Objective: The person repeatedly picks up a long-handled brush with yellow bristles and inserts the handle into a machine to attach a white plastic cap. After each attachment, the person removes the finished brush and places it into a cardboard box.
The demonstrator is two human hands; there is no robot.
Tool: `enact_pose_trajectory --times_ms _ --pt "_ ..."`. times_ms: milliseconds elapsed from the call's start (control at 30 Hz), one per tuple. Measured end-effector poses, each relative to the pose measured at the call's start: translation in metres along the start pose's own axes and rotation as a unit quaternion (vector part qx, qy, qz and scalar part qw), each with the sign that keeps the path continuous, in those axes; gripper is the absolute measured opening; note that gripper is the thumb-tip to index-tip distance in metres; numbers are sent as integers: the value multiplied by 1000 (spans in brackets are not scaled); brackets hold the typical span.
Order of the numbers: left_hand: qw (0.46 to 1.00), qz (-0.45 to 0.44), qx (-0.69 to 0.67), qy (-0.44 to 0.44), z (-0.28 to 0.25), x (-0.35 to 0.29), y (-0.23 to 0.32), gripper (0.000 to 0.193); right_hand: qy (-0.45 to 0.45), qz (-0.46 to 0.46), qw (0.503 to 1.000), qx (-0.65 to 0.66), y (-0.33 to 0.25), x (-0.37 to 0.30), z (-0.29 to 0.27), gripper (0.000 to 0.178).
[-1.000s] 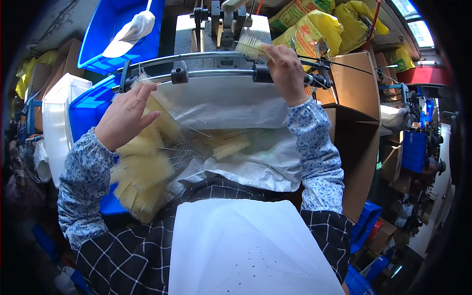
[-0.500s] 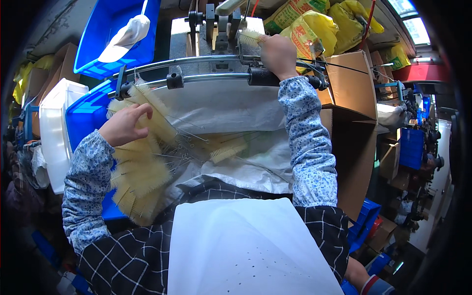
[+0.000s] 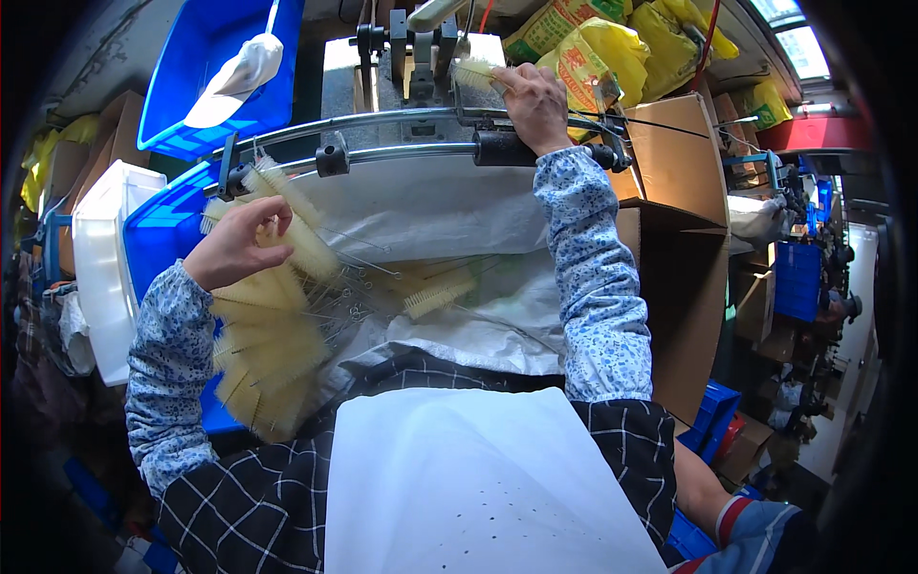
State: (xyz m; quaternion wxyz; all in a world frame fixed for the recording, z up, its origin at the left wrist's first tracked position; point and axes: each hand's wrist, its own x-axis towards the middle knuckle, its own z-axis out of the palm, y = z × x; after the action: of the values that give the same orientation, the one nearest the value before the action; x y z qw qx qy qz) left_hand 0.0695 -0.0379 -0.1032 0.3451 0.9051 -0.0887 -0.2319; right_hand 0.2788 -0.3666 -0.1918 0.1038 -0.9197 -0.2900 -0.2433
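R hand [image 3: 538, 105] up by grey metal machine w/ dark upright blocks [image 3: 398, 46]; grip closed, fingertips pinching R end of small cream bristle brush [image 3: 473, 73]. Brush sits L of fingers, in front of machine, just above polished steel rod [image 3: 411, 151] in view; long axis approx. horiz., bristle end pointing L, slight upward tilt. R wrist overlaps black cylindrical sleeve [image 3: 499, 148] on rod.

L hand [image 3: 231, 247] over heap of cream bristle brushes w/ wire handles [image 3: 273, 349], lower L of rod; grip part-spread, thumb + index curved w/ clear gap, nothing seen pinched. Can't tell if other fingers touch heap. Top brush of heap: long axis diag., upper L to lower R; handles' looped ends mostly point R.

Loose cream brush [image 3: 440, 297] lies R of heap on white woven sheet [image 3: 430, 206], bristle end lower L. Tall brown cardboard box [image 3: 677, 153] R of sheet.
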Motion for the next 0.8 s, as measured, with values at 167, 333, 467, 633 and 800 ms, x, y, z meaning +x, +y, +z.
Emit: enact_pose_trajectory --times_ms 167,333,467,633,800 --pt "994 36 -68 82 -13 -5 -3 21 -33 30 999 12 4 2 2 27" --pt "995 54 -48 73 -19 -7 8 22 -26 26 999 16 17 9 23 32" --pt "990 78 -60 106 -16 -11 12 23 -46 21 998 37 14 14 21 32" --pt "997 24 -36 59 -20 -13 16 22 -32 5 999 20 13 13 16 25" --pt "995 -82 -41 -31 -26 -17 12 27 -43 10 999 29 13 15 21 26"
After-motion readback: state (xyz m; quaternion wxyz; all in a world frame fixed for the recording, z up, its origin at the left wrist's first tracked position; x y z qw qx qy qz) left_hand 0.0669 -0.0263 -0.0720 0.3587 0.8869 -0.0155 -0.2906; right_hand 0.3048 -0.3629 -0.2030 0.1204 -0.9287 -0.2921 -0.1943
